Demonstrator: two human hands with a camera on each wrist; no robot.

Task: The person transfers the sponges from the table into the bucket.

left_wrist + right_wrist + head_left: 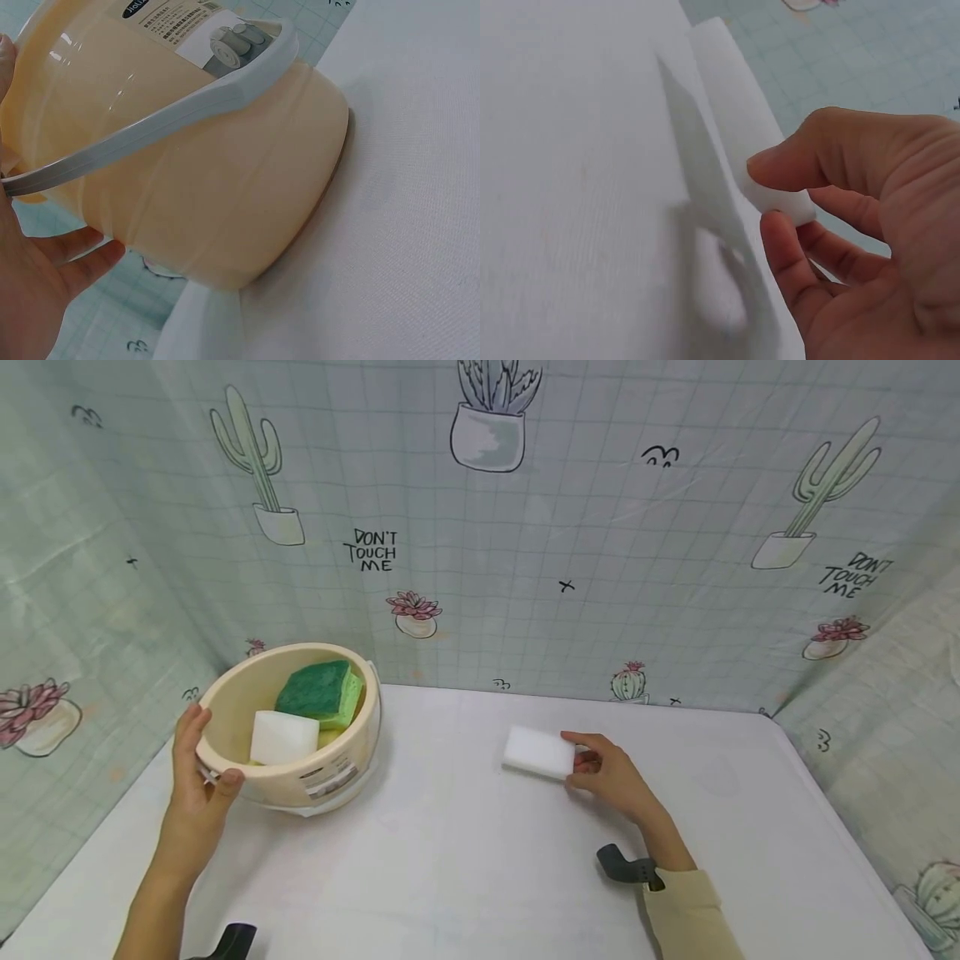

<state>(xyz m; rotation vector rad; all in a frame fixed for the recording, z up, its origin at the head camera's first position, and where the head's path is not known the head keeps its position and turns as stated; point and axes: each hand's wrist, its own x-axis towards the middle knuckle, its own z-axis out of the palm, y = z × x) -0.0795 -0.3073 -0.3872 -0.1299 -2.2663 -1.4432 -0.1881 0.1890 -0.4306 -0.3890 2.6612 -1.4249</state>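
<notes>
My right hand pinches the right end of a white sponge block between thumb and fingers, close over the white table. In the right wrist view the block casts a shadow on the tabletop. At the left, my left hand grips the side of a cream bucket, thumb at the near rim and fingers along the left side. Inside the bucket lie another white sponge block and a green-and-yellow scouring sponge. The left wrist view shows the bucket's grey handle hanging down its side.
The white table stretches between the bucket and the right hand. Behind and on both sides hangs a pale green cloth printed with cacti. A black wrist strap mount is on the right wrist, another near the left forearm.
</notes>
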